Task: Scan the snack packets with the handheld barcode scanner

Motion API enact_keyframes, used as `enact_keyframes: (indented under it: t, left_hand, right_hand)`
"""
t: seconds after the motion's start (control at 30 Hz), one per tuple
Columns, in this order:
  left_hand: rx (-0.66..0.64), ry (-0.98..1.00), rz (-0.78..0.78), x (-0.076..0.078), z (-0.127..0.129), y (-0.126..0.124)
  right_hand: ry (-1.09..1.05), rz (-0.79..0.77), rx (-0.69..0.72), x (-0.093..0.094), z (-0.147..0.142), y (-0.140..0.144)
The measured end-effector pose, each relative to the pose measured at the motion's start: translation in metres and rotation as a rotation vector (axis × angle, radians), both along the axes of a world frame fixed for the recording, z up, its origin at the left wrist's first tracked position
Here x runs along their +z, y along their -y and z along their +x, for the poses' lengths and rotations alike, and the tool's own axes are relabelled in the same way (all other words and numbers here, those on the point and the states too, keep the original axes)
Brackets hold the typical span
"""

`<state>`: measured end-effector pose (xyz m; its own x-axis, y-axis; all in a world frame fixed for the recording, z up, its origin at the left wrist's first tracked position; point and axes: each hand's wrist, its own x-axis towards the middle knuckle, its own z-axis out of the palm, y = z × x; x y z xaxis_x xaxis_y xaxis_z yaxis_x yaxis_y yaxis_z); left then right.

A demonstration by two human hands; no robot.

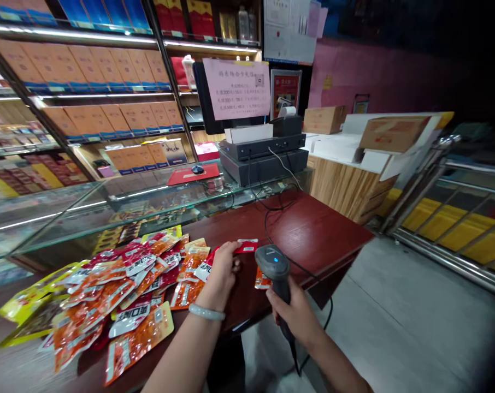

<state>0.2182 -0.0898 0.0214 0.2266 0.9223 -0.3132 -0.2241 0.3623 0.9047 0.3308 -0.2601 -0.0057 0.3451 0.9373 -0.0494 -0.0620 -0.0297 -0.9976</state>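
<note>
"What could go wrong on the counter (321, 224)?"

"Its near edge worries me. It runs close by the scanner (274, 267), so anything nudged there could drop to the floor."

"And the pile of packets (120, 284)?"

"It spreads well to the left of the scanner, beyond the left forearm. The wrappers are shiny and overlap loosely, so a knock from that forearm could set some sliding."

"The cable (293, 353)?"

"It hangs below the scanner in a loop. If that catches on the counter's edge, it could pull the scanner askew or drag something along."

"How is the right grip (299, 311)?"

"Clamped firmly, fingers wrapped round the scanner's handle, with no gap that I can see."

"And the left grip (225, 267)?"

"Just left of the scanner, fingers curled, fingertips at the red packet (247, 246). I can't tell whether they pinch it or only rest against it. If the hold is loose, the slick wrapper could slip away."

"Where exactly is that packet?"

"On the counter, just beyond the scanner's head and slightly left. An orange packet (261, 280) lies partly hidden behind the scanner, near the edge; a bump from the handle could send it over."
</note>
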Motion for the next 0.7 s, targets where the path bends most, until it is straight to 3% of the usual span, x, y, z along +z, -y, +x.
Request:
enact_keyframes:
  t: [0.2,0.43,0.7]
  left_hand:
    - [0.257,0.200,0.151,-0.006,-0.028,0.007]
    - [0.453,0.080,0.454,-0.009,-0.059,0.002]
    - [0.554,0.006,0.508,-0.026,-0.075,-0.008]
  right_hand:
    - [-0.003,0.057,0.055,0.008,-0.017,-0.006]
    - [0.031,0.125,0.160,0.008,-0.044,-0.014]
    - [-0.008,0.112,0.247,0.007,-0.064,-0.019]
